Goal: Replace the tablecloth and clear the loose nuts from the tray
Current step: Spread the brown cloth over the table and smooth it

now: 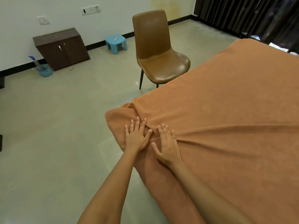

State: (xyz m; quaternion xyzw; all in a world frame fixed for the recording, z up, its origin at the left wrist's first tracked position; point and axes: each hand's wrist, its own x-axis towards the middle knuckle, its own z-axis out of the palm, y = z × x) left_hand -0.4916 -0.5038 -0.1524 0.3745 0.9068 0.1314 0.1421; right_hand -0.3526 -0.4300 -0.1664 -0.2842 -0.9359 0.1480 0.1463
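An orange-brown tablecloth covers the whole table on the right and hangs over its near left corner. My left hand lies flat on the cloth at that corner, fingers spread, with a ring on one finger. My right hand rests flat beside it, fingers straight, just to the right. Between and ahead of the two hands the cloth bunches into folds that run off to the right. No tray or nuts are in view.
A brown leather chair stands at the table's far left side. On the floor by the wall are a small blue stool, a dark wooden cabinet and a blue bucket. Dark curtains hang at the back right.
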